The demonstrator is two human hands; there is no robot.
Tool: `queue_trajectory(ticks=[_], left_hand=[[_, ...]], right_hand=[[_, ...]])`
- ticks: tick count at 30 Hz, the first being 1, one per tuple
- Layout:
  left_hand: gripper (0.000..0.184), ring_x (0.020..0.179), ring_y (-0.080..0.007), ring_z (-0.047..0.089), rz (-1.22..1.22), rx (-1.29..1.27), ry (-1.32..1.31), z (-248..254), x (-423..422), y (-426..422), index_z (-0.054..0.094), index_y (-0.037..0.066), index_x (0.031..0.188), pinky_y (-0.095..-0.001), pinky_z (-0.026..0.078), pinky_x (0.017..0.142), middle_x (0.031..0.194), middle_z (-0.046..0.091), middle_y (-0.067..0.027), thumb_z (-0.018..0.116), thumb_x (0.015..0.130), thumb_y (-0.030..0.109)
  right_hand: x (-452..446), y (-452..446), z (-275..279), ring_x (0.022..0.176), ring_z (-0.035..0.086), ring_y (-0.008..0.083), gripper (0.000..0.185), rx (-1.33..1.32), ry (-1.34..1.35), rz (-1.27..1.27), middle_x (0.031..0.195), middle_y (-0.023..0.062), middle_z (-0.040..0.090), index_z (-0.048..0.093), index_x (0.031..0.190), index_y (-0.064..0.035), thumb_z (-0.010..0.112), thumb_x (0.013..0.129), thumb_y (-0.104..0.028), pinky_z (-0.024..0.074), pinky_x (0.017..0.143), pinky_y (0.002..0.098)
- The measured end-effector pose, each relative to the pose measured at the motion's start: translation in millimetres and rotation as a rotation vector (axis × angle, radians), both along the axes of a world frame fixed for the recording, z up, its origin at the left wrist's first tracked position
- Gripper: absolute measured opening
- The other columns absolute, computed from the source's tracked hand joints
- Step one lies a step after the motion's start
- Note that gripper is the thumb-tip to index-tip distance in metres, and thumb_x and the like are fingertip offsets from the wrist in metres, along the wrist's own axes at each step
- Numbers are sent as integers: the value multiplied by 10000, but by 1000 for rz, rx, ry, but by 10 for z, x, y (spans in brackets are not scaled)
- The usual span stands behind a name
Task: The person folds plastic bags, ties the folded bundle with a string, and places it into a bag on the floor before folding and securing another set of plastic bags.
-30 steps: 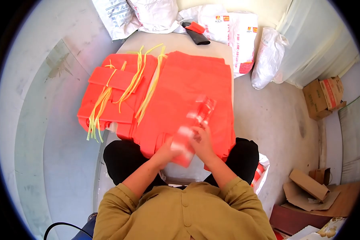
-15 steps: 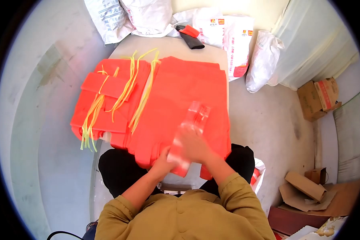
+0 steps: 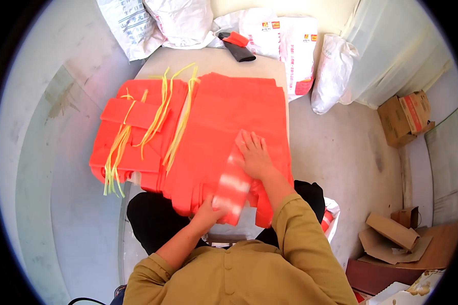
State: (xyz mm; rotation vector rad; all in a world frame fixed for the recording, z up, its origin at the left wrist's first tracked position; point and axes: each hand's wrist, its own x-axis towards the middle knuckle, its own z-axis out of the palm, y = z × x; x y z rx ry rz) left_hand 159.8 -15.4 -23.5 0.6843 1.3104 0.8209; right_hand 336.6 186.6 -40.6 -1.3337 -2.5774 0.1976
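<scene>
A stack of flat red plastic bags (image 3: 239, 101) covers the right part of the table, its lower edge hanging toward my knees. A narrow shiny folded red bag (image 3: 234, 185) lies aslant on the stack, its lower end past the edge. My left hand (image 3: 207, 213) pinches that lower end at its left side. Fingers stretched out, my right hand (image 3: 255, 156) presses on the upper end of the folded bag. To the left are folded red bundles (image 3: 137, 114) with yellow ties (image 3: 165, 109) lying over them.
White printed sacks (image 3: 178, 23) stand behind the table (image 3: 208, 58), with a black and red roll-like thing (image 3: 239, 48) at its far edge. Cardboard boxes (image 3: 404, 119) sit on the floor at right, and opened cardboard (image 3: 392, 239) lies at lower right.
My right hand, blurred before, now lies flat and slightly higher on the folded bag, covering its upper end. My left hand stays at the lower end. The view has shifted slightly.
</scene>
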Motion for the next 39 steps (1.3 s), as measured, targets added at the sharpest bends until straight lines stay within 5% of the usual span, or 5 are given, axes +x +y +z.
queue_trajectory(ticks=[6, 9, 15, 33, 39], left_hand=[[354, 723, -133, 670, -88, -118, -140, -25, -91, -132, 582, 93, 1271, -270, 491, 546, 965, 709, -41, 683, 957, 221], [271, 688, -120, 639, -42, -171, -269, 16, -93, -113, 602, 127, 1210, -264, 468, 552, 934, 706, -11, 685, 966, 212], [226, 711, -118, 644, 0, -194, -458, -76, 71, -148, 621, 140, 1168, -260, 483, 572, 939, 708, -1, 687, 965, 213], [388, 1167, -407, 587, 158, 727, 1250, 105, -835, 201, 629, 8, 1235, -479, 484, 1004, 1250, 640, -212, 637, 932, 251], [470, 1225, -401, 524, 7, 557, 1540, -38, -1436, 596, 610, -13, 1289, -475, 446, 1051, 1395, 572, -183, 668, 915, 265]], right_hand=[[-48, -152, 160, 1512, 285, 365, 680, -233, 57, -92, 1674, 158, 209, 359, 1569, -108, 596, 979, -349, 270, 1205, 533], [28, -643, 321, 1440, 408, 303, 671, -656, 1045, -212, 1621, 165, 279, 333, 1565, -60, 625, 974, -180, 402, 1133, 449], [262, -1659, 105, 1330, 510, 257, 879, -924, 1273, -390, 1565, 162, 341, 127, 1613, -57, 671, 924, -27, 440, 1095, 374], [67, -1879, 21, 1318, 485, 248, 1021, -875, 1246, -510, 1534, 142, 378, 145, 1613, -93, 749, 804, 53, 481, 1051, 379], [71, -1890, 127, 1345, 462, 249, 1041, -927, 1299, -531, 1566, 137, 340, 105, 1624, -95, 730, 809, 75, 463, 1079, 380]])
